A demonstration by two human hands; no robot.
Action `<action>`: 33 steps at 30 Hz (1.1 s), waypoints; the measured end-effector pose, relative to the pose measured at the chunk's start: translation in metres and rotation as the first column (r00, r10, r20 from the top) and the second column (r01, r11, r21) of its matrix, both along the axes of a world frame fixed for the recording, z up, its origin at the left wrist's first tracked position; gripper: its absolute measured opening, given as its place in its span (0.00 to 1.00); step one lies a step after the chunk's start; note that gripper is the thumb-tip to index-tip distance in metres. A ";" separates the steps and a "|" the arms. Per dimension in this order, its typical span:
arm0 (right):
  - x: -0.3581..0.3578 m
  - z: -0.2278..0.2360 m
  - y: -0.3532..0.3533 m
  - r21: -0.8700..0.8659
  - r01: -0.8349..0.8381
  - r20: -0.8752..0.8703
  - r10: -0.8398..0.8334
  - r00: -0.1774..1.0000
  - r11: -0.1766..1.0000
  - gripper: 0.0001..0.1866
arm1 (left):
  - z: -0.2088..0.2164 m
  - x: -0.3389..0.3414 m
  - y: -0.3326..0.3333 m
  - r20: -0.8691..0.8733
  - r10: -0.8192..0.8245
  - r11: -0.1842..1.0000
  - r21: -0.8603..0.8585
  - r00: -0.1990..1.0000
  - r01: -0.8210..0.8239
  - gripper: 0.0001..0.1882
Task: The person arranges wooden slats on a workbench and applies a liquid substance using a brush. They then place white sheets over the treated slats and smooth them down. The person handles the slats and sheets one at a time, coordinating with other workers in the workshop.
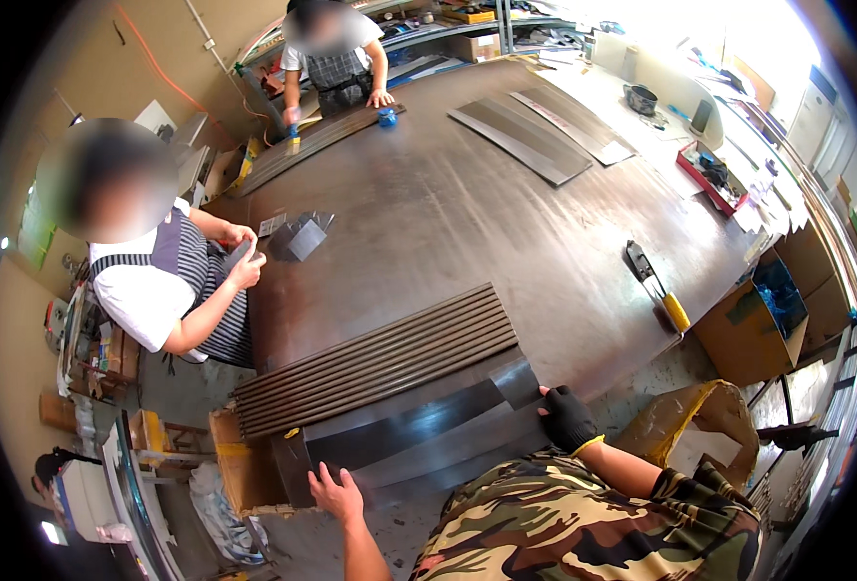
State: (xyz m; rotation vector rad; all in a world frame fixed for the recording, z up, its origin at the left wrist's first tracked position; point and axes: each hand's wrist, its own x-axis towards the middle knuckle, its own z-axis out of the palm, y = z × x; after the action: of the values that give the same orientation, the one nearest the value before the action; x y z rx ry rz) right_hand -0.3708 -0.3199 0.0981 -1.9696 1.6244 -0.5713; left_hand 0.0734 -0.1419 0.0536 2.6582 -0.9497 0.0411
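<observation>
My bare left hand (338, 494) has its fingers spread at the near left corner of a dark, flat sheet (428, 438). At the sheet's right end, my right hand (566, 421), in a black fingerless glove with a yellow cuff, closes on the edge with bare fingertips showing. The sheet has a glossy black band and a greyer strip along its near side. Just beyond it lies a row of long, dark brown ribbed strips (380, 360), side by side. A small yellow object (291, 433) sits by the sheet's left end.
A big brown worktable (399, 232) carries flat grey panels (520, 140) at the far right and a yellow-handled tool (675, 312) on the right. Two co-workers stand left and far left, one holding a small grey block (238, 254). Cardboard boxes (753, 339) flank me.
</observation>
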 end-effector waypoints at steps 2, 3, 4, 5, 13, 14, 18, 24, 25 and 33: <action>0.001 0.000 -0.001 0.003 0.003 -0.009 -0.003 1.000 1.000 0.21 | -0.004 0.002 0.002 0.012 0.011 1.000 0.002 1.000 -0.011 0.30; 0.001 -0.001 -0.001 -0.001 0.008 -0.017 -0.008 1.000 1.000 0.21 | -0.003 0.001 0.002 0.010 0.020 1.000 0.015 1.000 -0.020 0.30; 0.000 -0.001 -0.001 -0.005 0.013 -0.026 -0.013 1.000 1.000 0.22 | -0.003 -0.001 0.001 0.008 0.029 0.999 0.027 1.000 -0.029 0.30; 0.001 -0.001 -0.001 0.002 0.019 -0.036 -0.019 0.999 1.000 0.22 | -0.002 -0.003 0.000 0.006 0.037 0.999 0.039 0.999 -0.037 0.31; 0.004 -0.011 0.002 -0.009 0.010 -0.035 -0.010 0.999 1.000 0.22 | -0.001 -0.018 -0.004 0.194 0.007 0.992 0.126 0.981 -0.032 0.29; 0.004 -0.013 0.002 -0.016 0.010 -0.019 -0.010 1.000 1.000 0.22 | 0.001 -0.020 -0.005 0.241 0.007 0.992 0.123 0.971 -0.037 0.28; 0.006 -0.018 0.002 -0.026 0.056 0.007 -0.056 0.998 0.998 0.21 | 0.033 -0.041 -0.027 0.339 -0.187 0.981 0.014 0.922 0.194 0.24; -0.004 -0.035 -0.001 -0.011 0.088 0.052 -0.087 0.995 0.996 0.20 | 0.057 -0.140 -0.090 0.133 -0.731 0.623 -0.270 0.670 0.734 0.15; -0.002 -0.035 -0.002 0.031 0.101 0.021 -0.102 0.995 0.994 0.19 | 0.054 -0.154 -0.095 0.100 -0.772 0.585 -0.276 0.628 0.763 0.15; -0.002 -0.023 0.003 0.026 0.150 0.034 -0.151 0.988 0.988 0.19 | 0.036 -0.186 -0.101 0.053 -0.830 0.555 -0.036 0.556 0.831 0.24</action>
State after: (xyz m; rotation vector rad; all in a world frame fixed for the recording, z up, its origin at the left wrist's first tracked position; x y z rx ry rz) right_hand -0.3729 -0.3174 0.0746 -1.8197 1.7597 -0.6384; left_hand -0.1128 -0.2426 0.0895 1.8728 -2.0837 -0.1102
